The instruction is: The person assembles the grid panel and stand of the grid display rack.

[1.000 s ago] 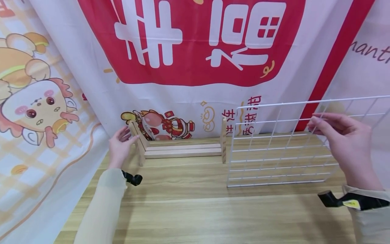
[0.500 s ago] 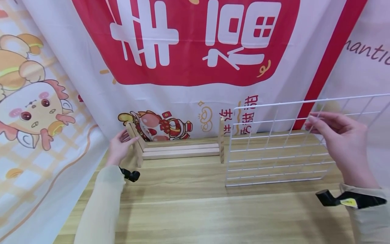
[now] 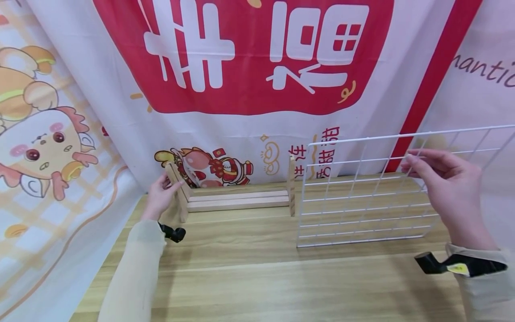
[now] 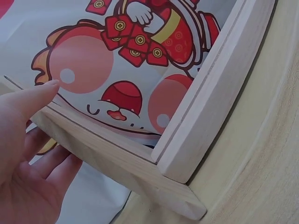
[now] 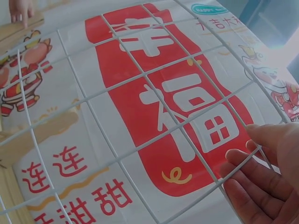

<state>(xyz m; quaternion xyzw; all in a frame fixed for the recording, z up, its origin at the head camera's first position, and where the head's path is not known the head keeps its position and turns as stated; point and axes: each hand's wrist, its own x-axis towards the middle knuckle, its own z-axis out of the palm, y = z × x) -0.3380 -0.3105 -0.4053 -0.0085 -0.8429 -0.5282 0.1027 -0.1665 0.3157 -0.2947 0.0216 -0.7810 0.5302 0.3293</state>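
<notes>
The left hand [image 3: 158,197] has closed in slightly, gripping the wooden stand [image 3: 237,205]; the right hand [image 3: 456,197] pinches the wire grid [image 3: 374,194], which could tip if that pinch slips.

Compared with the earlier head views: left hand [image 3: 161,195] has closed in slightly on the wooden end post [image 4: 114,161] just right of it; less of its fingers shows on the outer side and the thumb reaches further across. Head view has panned slightly: post, right hand [image 3: 456,192] and white wire grid [image 5: 181,124] beside that hand sit further left in view.
</notes>
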